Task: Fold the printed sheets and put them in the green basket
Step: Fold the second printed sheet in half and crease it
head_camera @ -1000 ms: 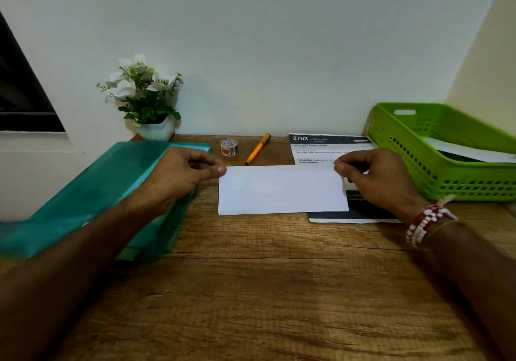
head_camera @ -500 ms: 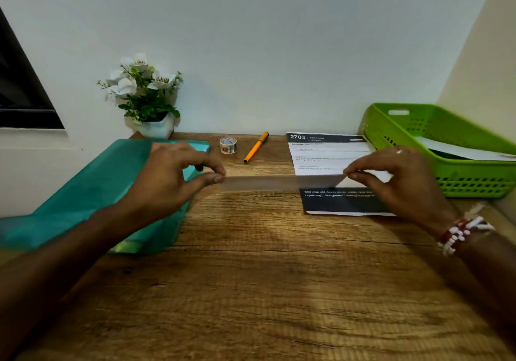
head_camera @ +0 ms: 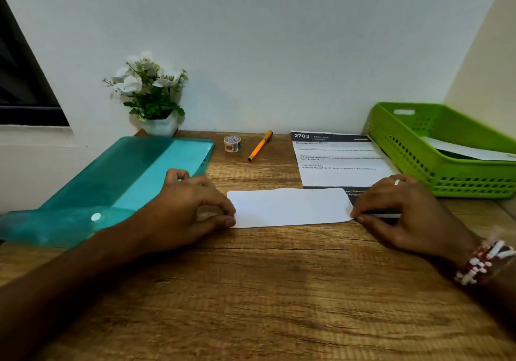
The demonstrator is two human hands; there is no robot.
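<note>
A folded white sheet [head_camera: 290, 207], blank side up, lies as a narrow strip on the wooden desk [head_camera: 251, 290]. My left hand [head_camera: 192, 209] pinches its left end and my right hand [head_camera: 402, 212] pinches its right end, both low on the desk. Behind the strip lies a flat printed sheet [head_camera: 335, 159] headed 2703, its near edge partly covered by the strip and my right hand. The green basket [head_camera: 446, 153] stands at the right by the wall, with folded white paper [head_camera: 469, 151] inside it.
A teal plastic folder [head_camera: 111, 181] lies at the left beside my left hand. A white pot of flowers [head_camera: 153, 98], a small tape roll [head_camera: 232, 144] and an orange pen [head_camera: 260, 146] stand along the back wall.
The white sheet was turned over toward me, edge-on half a second ago, and now lies flat as a narrower strip. Both hands came nearer with it, still holding its ends.
</note>
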